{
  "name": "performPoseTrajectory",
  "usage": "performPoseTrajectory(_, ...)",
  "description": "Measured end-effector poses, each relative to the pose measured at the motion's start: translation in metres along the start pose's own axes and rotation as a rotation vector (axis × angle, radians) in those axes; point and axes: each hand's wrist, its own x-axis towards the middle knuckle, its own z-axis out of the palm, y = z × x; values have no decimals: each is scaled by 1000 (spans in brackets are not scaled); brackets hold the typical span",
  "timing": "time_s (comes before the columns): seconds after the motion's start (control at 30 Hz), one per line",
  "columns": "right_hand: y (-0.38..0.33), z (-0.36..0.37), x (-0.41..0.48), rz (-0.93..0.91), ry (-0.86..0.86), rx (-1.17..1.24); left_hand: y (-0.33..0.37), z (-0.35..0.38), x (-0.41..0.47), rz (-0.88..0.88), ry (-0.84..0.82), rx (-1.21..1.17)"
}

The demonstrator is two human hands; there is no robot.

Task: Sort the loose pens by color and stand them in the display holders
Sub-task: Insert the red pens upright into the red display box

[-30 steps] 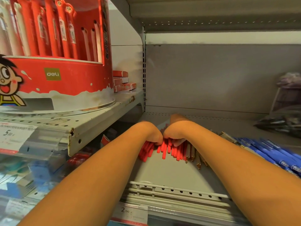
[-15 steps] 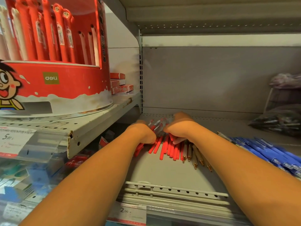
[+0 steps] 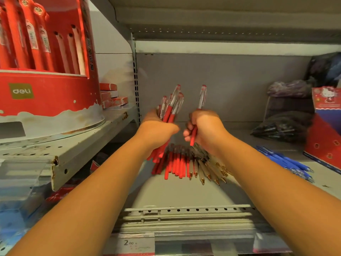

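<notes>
Left hand (image 3: pixel 158 130) grips red bundle (image 3: pixel 170 108); right hand (image 3: pixel 206 128) single pen (image 3: pixel 202 97); gap between.

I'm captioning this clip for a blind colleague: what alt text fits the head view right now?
A person's left hand grips a bunch of red pens upright over a grey shop shelf while the right hand holds one more red pen. Other red pens, gold-tipped pens and blue pens lie loose on the shelf.

Few small red boxes (image 3: pixel 112 97) stacked on the upper left ledge, plus a red Hello Kitty box (image 3: pixel 326 126) on the right with dark plastic bags (image 3: pixel 282 126) piled beside it toward the back. The grey metal shelf (image 3: pixel 184 193) has a price tag (image 3: pixel 135 243) reading 2.00 on its front edge.
</notes>
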Motion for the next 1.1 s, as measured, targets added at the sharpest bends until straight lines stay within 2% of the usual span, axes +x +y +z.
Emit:
performPoseTrajectory(0.1, 2, -30, -35, -67, -173, 249, 22, 11, -15, 89, -7, -176)
performPoseTrajectory(0.2, 6, -63, -63, -57, -237, 359, 43, 32, -34, 148, -98, -371)
performPoseTrajectory(0.37, 10, -120, -89, -156, -160, 472, 78, 90, -71, 199, -337, -568)
performPoseTrajectory(0.53, -2, -194, -106, -248, -109, 604, 114, 158, -106, 271, -475, -720)
performPoseTrajectory(0.87, -26, -379, -143, -396, -122, 591, 186, 306, -171, 350, -426, -701)
performPoseTrajectory(1.1, -36, -469, -132, -415, -54, 334, 223, 368, -178, 387, -345, -597)
